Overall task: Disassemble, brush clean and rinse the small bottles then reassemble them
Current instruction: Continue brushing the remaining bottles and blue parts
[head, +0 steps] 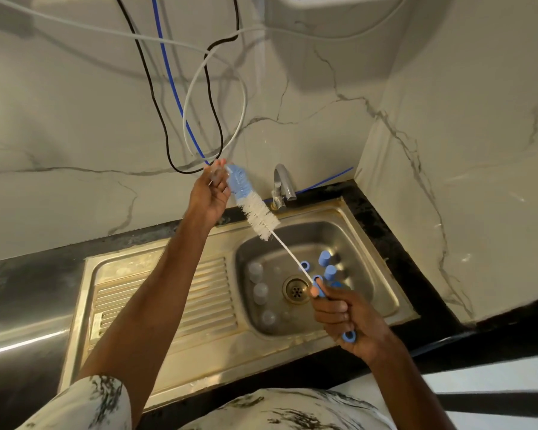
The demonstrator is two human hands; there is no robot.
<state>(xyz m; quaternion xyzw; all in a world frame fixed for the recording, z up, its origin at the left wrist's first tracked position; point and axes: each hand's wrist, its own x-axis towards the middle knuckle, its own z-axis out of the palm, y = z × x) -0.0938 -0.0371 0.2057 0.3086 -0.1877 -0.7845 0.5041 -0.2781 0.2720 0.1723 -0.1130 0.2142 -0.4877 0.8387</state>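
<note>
My left hand (211, 193) is raised above the sink's back edge and holds a small clear bottle (215, 176) between fingers and thumb. My right hand (343, 318) grips the blue handle of a bottle brush (258, 212). The brush's blue and white bristle head lies just beside the clear bottle, outside it. In the steel sink basin (376, 293) three clear bottles (260, 293) lie on the left side, and several blue caps (325, 262) lie to the right of the drain (295, 288).
A steel tap (282, 184) stands at the back of the sink. The ribbed drainboard (168, 302) stretches to the left. Black, white and blue cables (205, 97) hang down the marble wall behind. A black countertop (395, 240) borders the sink.
</note>
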